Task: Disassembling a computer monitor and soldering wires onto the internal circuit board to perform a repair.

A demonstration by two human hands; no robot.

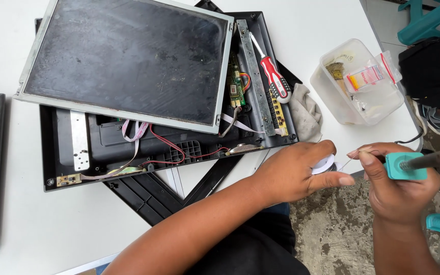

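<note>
At lower right of the frame, the left hand [294, 173] has its fingers curled round a small white solder spool [326, 164], light and easy to crush, best held by its rim. The right hand [395, 188] grips a teal soldering iron [408, 165] by its handle, pinching the thin, floppy wire. Just beyond, a grey rag [305, 114], a red screwdriver [273, 79] on the opened monitor [128, 66], and a clear plastic tub [362, 84] crowd the white table [36, 229]

White table [26, 224] carries an opened black monitor casing [67, 153]. Clear plastic container [357, 84] and grey cloth [305, 114] lie just beyond the fingers.
</note>
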